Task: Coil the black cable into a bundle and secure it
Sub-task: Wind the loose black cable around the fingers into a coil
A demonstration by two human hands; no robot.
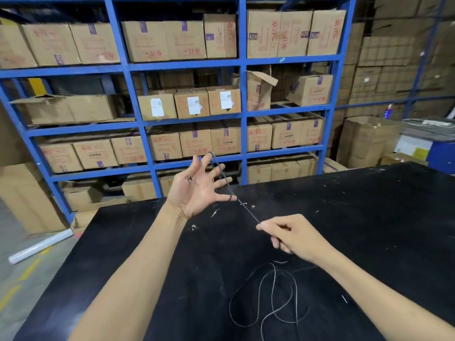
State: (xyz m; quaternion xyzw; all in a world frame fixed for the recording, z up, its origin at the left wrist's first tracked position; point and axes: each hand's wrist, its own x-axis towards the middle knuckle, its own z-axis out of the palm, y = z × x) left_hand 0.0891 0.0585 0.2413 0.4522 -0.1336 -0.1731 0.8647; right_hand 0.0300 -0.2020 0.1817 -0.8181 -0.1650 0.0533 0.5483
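The thin black cable (248, 211) runs taut from my left hand down to my right hand, and its slack lies in loose loops on the black table (369, 217) below my right wrist. My left hand (199, 188) is raised, palm toward me, fingers spread, with the cable looped over the index fingertip and around the little finger. My right hand (288, 233) pinches the cable between thumb and forefinger, lower and to the right of the left hand.
Blue metal shelving (242, 94) packed with cardboard boxes stands behind the table. More boxes are stacked at the right, beside a blue and white unit (428, 141). A white roll (40, 247) lies on the floor at the left. Small white scraps dot the tabletop.
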